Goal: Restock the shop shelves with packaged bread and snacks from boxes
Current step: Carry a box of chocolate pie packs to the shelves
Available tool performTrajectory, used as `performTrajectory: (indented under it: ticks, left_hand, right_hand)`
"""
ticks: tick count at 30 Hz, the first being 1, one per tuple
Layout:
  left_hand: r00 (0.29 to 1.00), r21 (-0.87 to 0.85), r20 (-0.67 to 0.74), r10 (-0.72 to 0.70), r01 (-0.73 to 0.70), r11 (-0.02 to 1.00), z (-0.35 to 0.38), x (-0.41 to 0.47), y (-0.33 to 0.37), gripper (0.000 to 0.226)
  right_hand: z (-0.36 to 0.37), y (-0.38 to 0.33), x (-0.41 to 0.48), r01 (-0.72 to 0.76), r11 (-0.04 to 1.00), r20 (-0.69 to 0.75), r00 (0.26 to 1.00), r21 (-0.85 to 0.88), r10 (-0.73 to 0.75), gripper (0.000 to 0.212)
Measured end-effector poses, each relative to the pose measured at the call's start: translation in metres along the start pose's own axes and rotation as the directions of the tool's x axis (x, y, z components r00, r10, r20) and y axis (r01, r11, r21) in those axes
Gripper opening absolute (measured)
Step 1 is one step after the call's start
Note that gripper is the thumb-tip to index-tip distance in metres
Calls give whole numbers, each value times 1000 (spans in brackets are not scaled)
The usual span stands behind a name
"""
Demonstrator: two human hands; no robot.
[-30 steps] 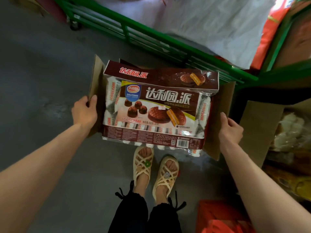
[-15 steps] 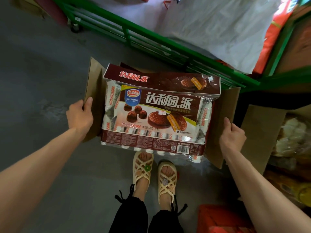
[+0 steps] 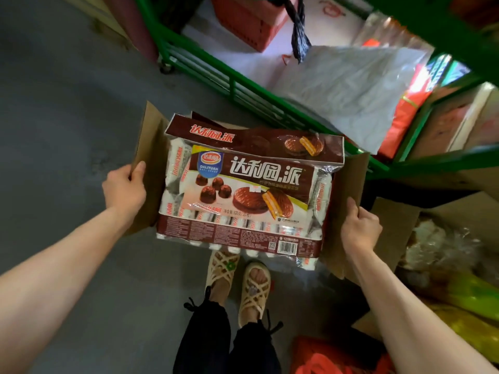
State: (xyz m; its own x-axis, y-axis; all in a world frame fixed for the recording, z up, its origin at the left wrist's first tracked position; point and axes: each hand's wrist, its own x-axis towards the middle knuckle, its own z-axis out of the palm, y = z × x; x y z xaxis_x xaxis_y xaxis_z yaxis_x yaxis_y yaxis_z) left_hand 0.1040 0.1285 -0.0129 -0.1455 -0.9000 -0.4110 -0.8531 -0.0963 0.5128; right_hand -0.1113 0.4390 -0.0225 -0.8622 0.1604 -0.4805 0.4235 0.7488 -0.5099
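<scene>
A brown cardboard box is held up above the grey floor, flaps spread open. A large brown and white pack of chocolate pies lies on top, filling the opening and overhanging the near edge. My left hand grips the left flap, thumb over its edge. My right hand grips the right flap the same way. The box's inside is hidden by the pack.
A green metal cart with white bags and a red crate stands just beyond the box. A second open box with bagged bread and yellow packs sits at the right. My sandalled feet are below.
The box with the pie pack has risen and come a little closer, and the view has tilted up to show more of the cart. Both hands keep their hold on the flaps.
</scene>
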Motion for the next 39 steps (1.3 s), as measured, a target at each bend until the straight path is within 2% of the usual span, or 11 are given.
performTrajectory:
  ticks: [7, 10, 15, 21, 28, 33, 39]
  left_hand:
    - [993, -70, -104, -55, 48, 996, -134, -64, 23, 35]
    - [983, -128, -155, -97, 77, 989, -202, -96, 34, 35]
    - [948, -211, -274, -163, 106, 972, -312, -147, 43, 40]
    - [874, -305, -394, -286, 169, 937, -423, -191, 32, 38]
    - [767, -471, -467, -440, 206, 858, -536, -199, -13, 45]
    - [728, -509, -480, -490, 224, 831, -610, -168, -58, 39]
    - [659, -602, -471, -587, 246, 760, -693, -125, -117, 42]
  right_hand:
    - [-60, -77, -68, 215, 965, 59, 976, -148, -208, 38]
    - [-94, -127, -116, 319, 936, 108, 946, -146, -306, 46]
    - [-140, -209, -188, 489, 864, 231, 860, -117, -455, 51]
    - [-153, -307, -266, 673, 737, 243, 725, -52, -645, 56]
    - [-126, -409, -382, 794, 604, 331, 554, 64, -764, 53]
    - [-69, -459, -459, 828, 552, 366, 485, 100, -794, 60]
    - [7, -514, -558, 860, 497, 441, 405, 114, -801, 54]
